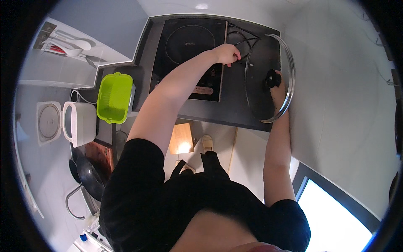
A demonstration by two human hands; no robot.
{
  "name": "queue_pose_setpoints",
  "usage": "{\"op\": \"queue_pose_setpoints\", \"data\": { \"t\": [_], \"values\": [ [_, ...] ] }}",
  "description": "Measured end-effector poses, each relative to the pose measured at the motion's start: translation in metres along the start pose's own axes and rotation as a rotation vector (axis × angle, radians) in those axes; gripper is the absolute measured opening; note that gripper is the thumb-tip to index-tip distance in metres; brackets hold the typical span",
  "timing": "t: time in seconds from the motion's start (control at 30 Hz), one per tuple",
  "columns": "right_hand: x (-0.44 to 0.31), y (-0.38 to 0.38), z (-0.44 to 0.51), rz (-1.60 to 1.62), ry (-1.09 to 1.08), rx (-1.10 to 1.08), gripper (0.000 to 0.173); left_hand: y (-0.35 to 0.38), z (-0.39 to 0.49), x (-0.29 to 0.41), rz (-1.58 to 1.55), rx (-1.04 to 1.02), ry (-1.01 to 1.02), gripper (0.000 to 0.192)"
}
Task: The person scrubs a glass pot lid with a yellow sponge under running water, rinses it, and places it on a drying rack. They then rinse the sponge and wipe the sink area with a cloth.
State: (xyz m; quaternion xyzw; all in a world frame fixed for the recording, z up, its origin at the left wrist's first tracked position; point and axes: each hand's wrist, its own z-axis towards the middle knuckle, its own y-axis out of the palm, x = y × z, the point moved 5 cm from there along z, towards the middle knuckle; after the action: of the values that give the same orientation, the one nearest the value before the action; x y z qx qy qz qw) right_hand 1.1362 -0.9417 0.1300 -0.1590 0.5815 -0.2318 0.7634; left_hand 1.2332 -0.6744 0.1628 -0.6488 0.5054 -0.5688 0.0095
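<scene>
A round glass lid with a metal rim (pixel 290 60) stands tilted above the right end of the dark counter. At its black knob is my right hand (pixel 277 82), the forearm partly seen through the glass. My left hand (pixel 227 54) reaches over the right edge of a black induction cooktop (pixel 189 44), its fingers curled downward beside a black power cord (pixel 245 34). Whether those fingers grip the cord is hidden. The cord lies in loops between the cooktop and the lid.
A green plastic basket (pixel 115 97) stands left of the cooktop, near a white rice cooker (pixel 82 123) with its lid raised. Further down are a wooden cutting board (pixel 100 154), a black wok (pixel 89 178) and a faucet (pixel 70 204). White utensils (pixel 70 45) hang on the wall. A wooden stool (pixel 181 138) is below.
</scene>
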Motion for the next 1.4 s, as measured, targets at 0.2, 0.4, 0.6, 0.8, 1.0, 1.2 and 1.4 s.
{"op": "queue_pose_setpoints", "data": {
  "t": [0.2,0.4,0.6,0.8,1.0,1.2,1.4],
  "values": [
    [0.010,0.007,-0.011,-0.035,0.148,0.085,0.042,0.008,-0.063,0.006,-0.082,0.167,0.126,0.023],
    [0.010,0.011,-0.018,0.057,0.246,0.134,0.042,0.040,-0.207,-0.010,-0.277,0.371,0.165,0.021],
    [0.019,0.009,-0.022,0.311,0.144,0.074,0.058,0.090,-0.393,-0.051,-0.350,0.587,-0.165,0.022],
    [0.096,0.011,-0.054,0.514,0.264,0.060,0.064,0.155,-0.565,-0.080,-0.494,1.011,-0.543,0.023],
    [0.092,0.019,-0.129,0.370,0.474,0.269,0.029,0.222,-0.698,-0.067,-0.675,1.386,-0.717,0.023],
    [-0.033,0.097,-0.241,0.382,0.754,0.077,0.013,0.256,-0.811,-0.028,-0.573,1.599,-0.505,0.022],
    [-0.254,0.218,-0.345,0.998,0.853,-0.389,0.011,0.316,-0.972,-0.057,-0.206,1.744,-0.503,0.023]
  ]
}}
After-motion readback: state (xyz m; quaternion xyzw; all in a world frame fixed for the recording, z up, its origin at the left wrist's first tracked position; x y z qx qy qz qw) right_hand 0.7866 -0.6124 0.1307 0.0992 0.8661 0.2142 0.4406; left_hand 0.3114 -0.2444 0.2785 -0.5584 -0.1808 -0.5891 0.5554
